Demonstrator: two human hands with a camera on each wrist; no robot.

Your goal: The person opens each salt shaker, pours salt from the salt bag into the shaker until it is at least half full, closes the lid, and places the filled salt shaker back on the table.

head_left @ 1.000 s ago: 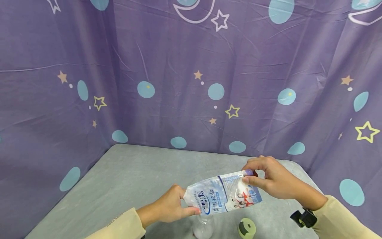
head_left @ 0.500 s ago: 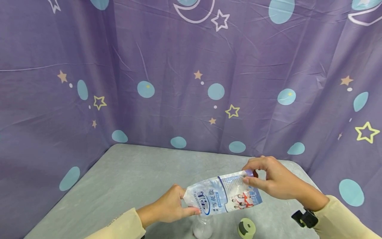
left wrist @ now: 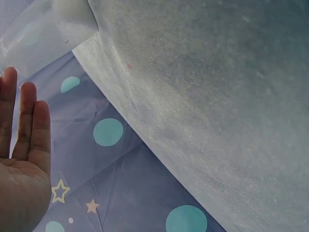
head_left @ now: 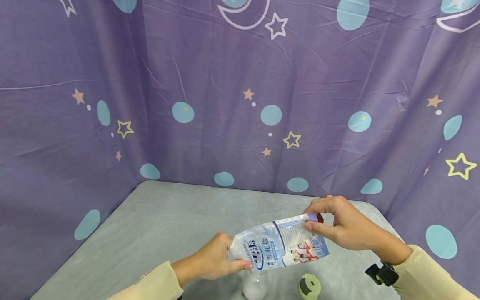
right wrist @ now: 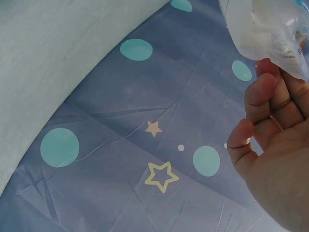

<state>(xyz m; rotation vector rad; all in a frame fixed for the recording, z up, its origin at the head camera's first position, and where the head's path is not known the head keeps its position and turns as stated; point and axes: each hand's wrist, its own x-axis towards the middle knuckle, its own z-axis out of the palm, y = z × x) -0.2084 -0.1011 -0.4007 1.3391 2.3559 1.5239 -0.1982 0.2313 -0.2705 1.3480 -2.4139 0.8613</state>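
A bag of salt [head_left: 279,241], white and blue with printed characters, is held tilted with its left end low. My left hand [head_left: 210,258] pinches that end between thumb and fingers, right over the mouth of a clear bottle [head_left: 255,287]. White salt lies inside the bottle, whose neck is partly hidden by the bag. At the raised end, my right hand [head_left: 343,227] grips the bag's upper corner. In the right wrist view the fingers [right wrist: 260,94] curl up to the bag's pale underside [right wrist: 265,34]. The left wrist view catches the bottle [left wrist: 48,36] beside straighter fingers [left wrist: 26,116].
A round pale green lid [head_left: 309,286] with a dark patch lies on the grey table [head_left: 180,212], right of the bottle. Purple curtains [head_left: 210,75] with stars and dots hang behind and beside the table. A black strap device [head_left: 382,274] sits at the right wrist.
Both hands and the bag stay nearly still. The white salt in the bottle reaches slightly higher than a second ago.
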